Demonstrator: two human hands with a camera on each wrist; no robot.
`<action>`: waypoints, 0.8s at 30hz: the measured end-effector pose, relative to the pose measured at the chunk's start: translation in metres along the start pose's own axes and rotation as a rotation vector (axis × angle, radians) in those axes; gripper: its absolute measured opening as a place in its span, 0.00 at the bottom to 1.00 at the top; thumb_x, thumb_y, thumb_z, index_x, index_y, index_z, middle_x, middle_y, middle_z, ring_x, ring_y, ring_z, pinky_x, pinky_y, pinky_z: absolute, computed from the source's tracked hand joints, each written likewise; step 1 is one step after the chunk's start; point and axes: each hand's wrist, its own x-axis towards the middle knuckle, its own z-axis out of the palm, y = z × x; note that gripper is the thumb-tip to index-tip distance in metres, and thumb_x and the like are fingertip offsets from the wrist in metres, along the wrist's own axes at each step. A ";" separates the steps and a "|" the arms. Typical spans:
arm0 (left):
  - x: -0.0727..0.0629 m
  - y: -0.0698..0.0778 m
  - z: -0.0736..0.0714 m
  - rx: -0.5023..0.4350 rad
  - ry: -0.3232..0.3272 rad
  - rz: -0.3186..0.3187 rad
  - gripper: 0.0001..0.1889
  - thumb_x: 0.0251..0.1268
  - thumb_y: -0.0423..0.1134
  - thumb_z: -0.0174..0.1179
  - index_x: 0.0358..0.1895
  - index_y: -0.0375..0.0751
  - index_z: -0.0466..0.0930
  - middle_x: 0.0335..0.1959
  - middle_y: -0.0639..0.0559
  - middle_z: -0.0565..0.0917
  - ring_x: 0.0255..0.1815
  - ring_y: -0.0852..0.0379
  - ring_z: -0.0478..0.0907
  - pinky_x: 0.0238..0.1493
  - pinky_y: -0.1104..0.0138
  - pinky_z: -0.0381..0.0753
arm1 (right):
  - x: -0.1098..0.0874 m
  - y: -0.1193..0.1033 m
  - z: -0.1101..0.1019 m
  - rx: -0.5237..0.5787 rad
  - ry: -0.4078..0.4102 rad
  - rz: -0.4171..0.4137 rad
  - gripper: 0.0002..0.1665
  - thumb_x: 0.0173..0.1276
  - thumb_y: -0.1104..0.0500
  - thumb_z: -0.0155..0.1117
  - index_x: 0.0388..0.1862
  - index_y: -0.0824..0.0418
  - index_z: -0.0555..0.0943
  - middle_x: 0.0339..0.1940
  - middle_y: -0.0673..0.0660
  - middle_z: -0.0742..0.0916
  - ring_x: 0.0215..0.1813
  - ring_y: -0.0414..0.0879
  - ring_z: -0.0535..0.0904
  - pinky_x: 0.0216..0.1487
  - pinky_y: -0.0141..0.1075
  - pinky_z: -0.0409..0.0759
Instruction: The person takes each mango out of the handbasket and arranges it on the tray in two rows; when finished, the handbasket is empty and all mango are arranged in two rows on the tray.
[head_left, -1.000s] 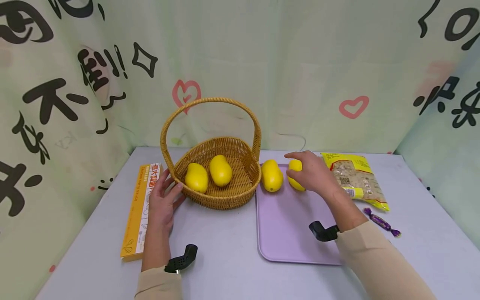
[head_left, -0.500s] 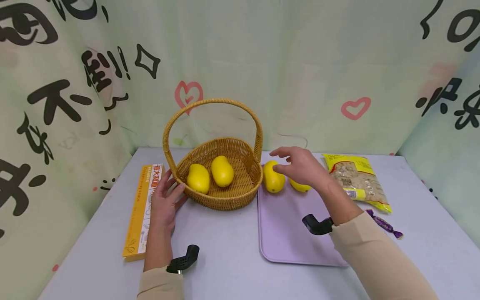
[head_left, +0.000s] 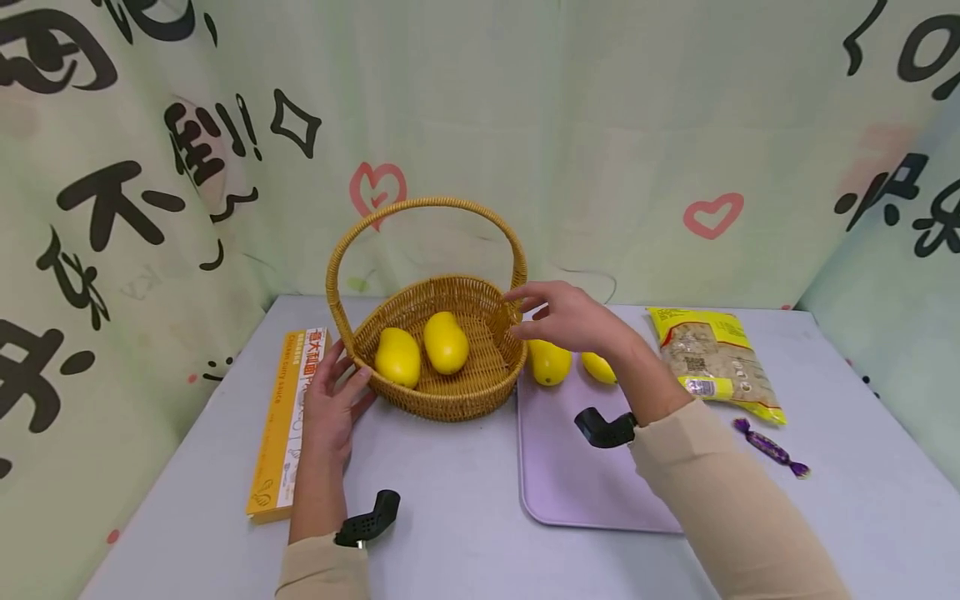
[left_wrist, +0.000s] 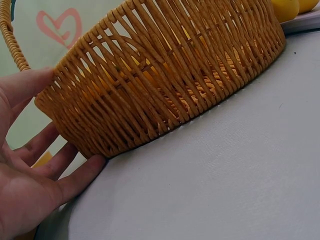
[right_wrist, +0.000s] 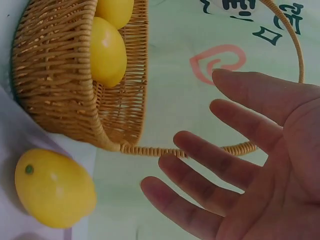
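My left hand (head_left: 327, 407) holds the woven basket (head_left: 456, 406) at its left side, one digit on the rim and another down by the base, as the left wrist view (left_wrist: 30, 195) shows. Two yellow mangoes (head_left: 397, 357) lie inside the basket. With fingers spread and nothing in them, my right hand (head_left: 573, 317) hovers at the right end of the basket's handle (head_left: 427, 201); its fingertips overlap the handle in the head view. Below this hand, two more mangoes (head_left: 550, 364) rest on the lilac tray (head_left: 592, 492), partly hidden by it; one mango (right_wrist: 55, 187) shows in the right wrist view.
An orange and white curry sauce box (head_left: 279, 417) lies left of the basket, partly behind my left forearm. To the right of the tray are a yellow food bag (head_left: 712, 358) and a purple wrapped candy (head_left: 771, 447). A printed curtain (head_left: 600, 150) hangs behind the table.
My right hand has moved left, from over the farther mango on the tray, past the nearer one, to the basket's right edge. My left hand and the basket stay in place.
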 end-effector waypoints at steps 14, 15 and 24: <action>0.001 -0.001 0.000 0.002 0.006 0.008 0.34 0.74 0.36 0.63 0.78 0.66 0.66 0.76 0.52 0.69 0.73 0.53 0.70 0.70 0.53 0.78 | 0.031 -0.016 0.014 0.042 -0.233 0.034 0.37 0.71 0.49 0.68 0.78 0.46 0.70 0.75 0.62 0.76 0.70 0.57 0.76 0.63 0.54 0.82; 0.001 0.000 0.000 -0.001 0.003 0.008 0.34 0.74 0.36 0.63 0.78 0.66 0.66 0.76 0.52 0.69 0.73 0.53 0.70 0.70 0.53 0.78 | 0.035 -0.018 0.017 0.044 -0.247 0.041 0.37 0.71 0.49 0.68 0.78 0.47 0.70 0.75 0.63 0.75 0.71 0.58 0.75 0.64 0.55 0.81; 0.001 -0.001 0.000 -0.010 -0.006 -0.003 0.35 0.74 0.37 0.64 0.78 0.67 0.65 0.77 0.52 0.68 0.73 0.53 0.70 0.71 0.54 0.78 | 0.067 -0.023 0.034 0.052 -0.276 0.131 0.37 0.71 0.51 0.68 0.78 0.49 0.71 0.79 0.61 0.71 0.74 0.59 0.70 0.70 0.58 0.75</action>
